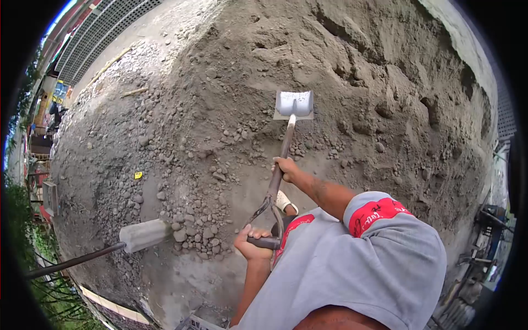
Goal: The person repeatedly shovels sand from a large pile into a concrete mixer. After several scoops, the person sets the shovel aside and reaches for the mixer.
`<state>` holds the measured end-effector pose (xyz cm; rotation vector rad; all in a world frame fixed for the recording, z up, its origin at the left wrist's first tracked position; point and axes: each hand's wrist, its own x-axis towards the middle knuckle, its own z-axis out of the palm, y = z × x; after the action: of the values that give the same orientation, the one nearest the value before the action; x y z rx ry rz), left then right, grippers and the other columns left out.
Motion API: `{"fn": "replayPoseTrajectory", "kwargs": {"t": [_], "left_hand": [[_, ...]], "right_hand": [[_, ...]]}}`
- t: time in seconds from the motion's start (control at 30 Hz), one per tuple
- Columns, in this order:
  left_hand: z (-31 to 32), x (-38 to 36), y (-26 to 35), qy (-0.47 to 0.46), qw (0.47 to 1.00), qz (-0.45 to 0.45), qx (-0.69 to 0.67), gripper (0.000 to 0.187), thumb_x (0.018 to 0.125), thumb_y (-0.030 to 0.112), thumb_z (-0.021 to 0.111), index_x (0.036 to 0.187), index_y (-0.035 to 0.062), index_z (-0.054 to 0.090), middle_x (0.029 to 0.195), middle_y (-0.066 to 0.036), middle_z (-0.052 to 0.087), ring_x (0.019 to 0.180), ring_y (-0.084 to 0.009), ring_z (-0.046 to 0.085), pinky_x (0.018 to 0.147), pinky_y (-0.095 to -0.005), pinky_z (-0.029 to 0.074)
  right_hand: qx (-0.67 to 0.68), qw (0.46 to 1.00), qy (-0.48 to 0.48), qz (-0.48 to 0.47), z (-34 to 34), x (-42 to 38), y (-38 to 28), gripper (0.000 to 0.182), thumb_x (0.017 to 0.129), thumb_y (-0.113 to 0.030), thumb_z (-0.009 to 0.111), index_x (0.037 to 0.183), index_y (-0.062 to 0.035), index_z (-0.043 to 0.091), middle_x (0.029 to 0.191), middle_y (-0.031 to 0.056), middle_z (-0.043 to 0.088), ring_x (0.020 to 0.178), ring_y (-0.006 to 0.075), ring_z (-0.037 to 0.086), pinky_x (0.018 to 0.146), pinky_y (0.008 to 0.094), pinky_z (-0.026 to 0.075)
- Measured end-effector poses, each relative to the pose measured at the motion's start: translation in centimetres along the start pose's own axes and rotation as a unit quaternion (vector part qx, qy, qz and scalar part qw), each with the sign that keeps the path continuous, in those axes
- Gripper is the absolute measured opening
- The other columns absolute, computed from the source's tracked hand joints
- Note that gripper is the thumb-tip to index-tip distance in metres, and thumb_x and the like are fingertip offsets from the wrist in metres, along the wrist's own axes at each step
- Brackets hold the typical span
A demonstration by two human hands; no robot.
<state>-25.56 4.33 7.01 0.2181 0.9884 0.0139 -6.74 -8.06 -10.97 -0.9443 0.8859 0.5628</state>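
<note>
A shovel with a dark, worn shaft stretches up the middle of the head view. My left hand is closed round the grip of its D-shaped handle, near my body. Further along, my right hand wraps round the shaft. The pale metal blade lies at the foot of a grey-brown bank of sand and gravel, and a little loose material shows on it. Part of the grip is hidden under my left fingers.
Loose stones lie to the left of the shovel. A pale block-like piece on a dark pole juts in at lower left. A small yellow object rests on the gravel. A light shoe shows beneath my arms.
</note>
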Motion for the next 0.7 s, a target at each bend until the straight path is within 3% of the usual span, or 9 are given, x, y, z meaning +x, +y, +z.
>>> {"fn": "replayPoseTrajectory", "kwargs": {"t": [0.07, 0.13, 0.17, 0.43, 0.47, 0.53, 0.6, 0.67, 0.7], "left_hand": [[6.0, 7.1, -1.7, -0.034, 0.999, 0.020, 0.000, 0.018, 0.075, 0.014, 0.052, 0.061, 0.0140, 0.039, 0.053, 0.005, 0.040, 0.045, -0.0090, 0.041, 0.049, -0.0286, 0.037], [11.9, 15.2, -5.1, -0.055, 0.997, 0.001, 0.048, 0.018, 0.074, 0.010, 0.051, 0.062, 0.0120, 0.038, 0.052, 0.003, 0.039, 0.044, -0.0100, 0.040, 0.046, -0.0270, 0.036], [14.3, 16.7, -5.6, -0.054, 0.997, 0.018, 0.047, 0.018, 0.075, 0.010, 0.051, 0.062, 0.0119, 0.038, 0.052, 0.002, 0.038, 0.044, -0.0101, 0.039, 0.045, -0.0269, 0.036], [21.7, 18.9, -5.3, -0.100, 0.995, 0.001, 0.015, 0.021, 0.078, 0.018, 0.047, 0.061, 0.0144, 0.037, 0.048, 0.004, 0.036, 0.040, -0.0097, 0.038, 0.043, -0.0250, 0.035], [24.0, 20.6, -5.6, -0.095, 0.995, -0.024, -0.011, 0.023, 0.077, 0.018, 0.047, 0.058, 0.0143, 0.035, 0.047, 0.004, 0.036, 0.038, -0.0097, 0.037, 0.038, -0.0250, 0.033], [25.5, 29.5, -7.2, -0.063, 0.991, 0.073, 0.096, 0.023, 0.075, 0.017, 0.046, 0.057, 0.0144, 0.033, 0.048, 0.004, 0.036, 0.036, -0.0099, 0.036, 0.034, -0.0252, 0.031], [25.2, 30.0, -4.3, -0.103, 0.994, 0.017, 0.038, 0.023, 0.073, 0.016, 0.047, 0.056, 0.0144, 0.031, 0.047, 0.002, 0.036, 0.036, -0.0112, 0.036, 0.033, -0.0261, 0.030], [22.8, 29.7, -3.7, -0.019, 0.991, 0.071, 0.111, 0.016, 0.069, 0.011, 0.051, 0.063, 0.0100, 0.037, 0.050, 0.000, 0.039, 0.040, -0.0137, 0.040, 0.040, -0.0271, 0.038], [21.3, 28.9, -3.9, 0.007, 0.989, 0.083, 0.121, 0.013, 0.067, 0.009, 0.053, 0.066, 0.0076, 0.040, 0.052, -0.002, 0.041, 0.041, -0.0152, 0.042, 0.042, -0.0283, 0.039]], "right_hand": [[-0.055, 0.997, -0.058, -0.007, 0.9, 0.8, -2.9, 0.029, 0.082, -0.018, 0.055, 0.092, 0.0065, 0.045, 0.071, 0.0105, 0.054, 0.055, 0.0194, 0.055, 0.051, 0.0351, 0.050], [-0.116, 0.978, -0.116, 0.132, 1.2, -0.9, -6.7, 0.024, 0.086, -0.025, 0.051, 0.087, -0.0010, 0.050, 0.068, 0.0073, 0.055, 0.054, 0.0158, 0.053, 0.049, 0.0272, 0.047], [-0.174, 0.979, -0.100, 0.038, 1.1, -1.4, -8.2, 0.018, 0.087, -0.022, 0.049, 0.084, -0.0040, 0.051, 0.070, 0.0048, 0.056, 0.055, 0.0142, 0.053, 0.050, 0.0288, 0.047], [-0.181, 0.982, -0.042, -0.016, 4.1, -2.9, -15.1, 0.010, 0.084, -0.009, 0.047, 0.087, -0.0006, 0.052, 0.075, 0.0047, 0.055, 0.065, 0.0138, 0.057, 0.058, 0.0307, 0.049], [-0.116, 0.991, -0.061, -0.001, 3.9, 0.7, -16.5, 0.009, 0.082, -0.005, 0.046, 0.085, 0.0000, 0.053, 0.072, 0.0051, 0.055, 0.062, 0.0140, 0.057, 0.055, 0.0313, 0.048], [-0.135, 0.988, -0.069, 0.016, 5.0, 7.1, -18.4, 0.010, 0.081, -0.002, 0.045, 0.079, -0.0024, 0.055, 0.069, 0.0043, 0.055, 0.058, 0.0133, 0.056, 0.051, 0.0300, 0.046], [-0.277, 0.957, -0.019, -0.088, 6.8, 10.3, -17.1, 0.014, 0.081, -0.003, 0.043, 0.070, -0.0043, 0.052, 0.066, 0.0019, 0.053, 0.053, 0.0120, 0.051, 0.048, 0.0293, 0.045], [-0.151, 0.981, -0.117, -0.025, 4.3, 15.4, -12.7, 0.020, 0.086, -0.011, 0.040, 0.073, -0.0022, 0.054, 0.073, 0.0042, 0.056, 0.053, 0.0131, 0.049, 0.049, 0.0319, 0.044], [-0.298, 0.949, 0.015, -0.101, 4.4, 15.0, -11.5, 0.032, 0.087, -0.024, 0.043, 0.085, 0.0057, 0.055, 0.074, 0.0174, 0.059, 0.070, 0.0264, 0.059, 0.061, 0.0381, 0.044]]}}
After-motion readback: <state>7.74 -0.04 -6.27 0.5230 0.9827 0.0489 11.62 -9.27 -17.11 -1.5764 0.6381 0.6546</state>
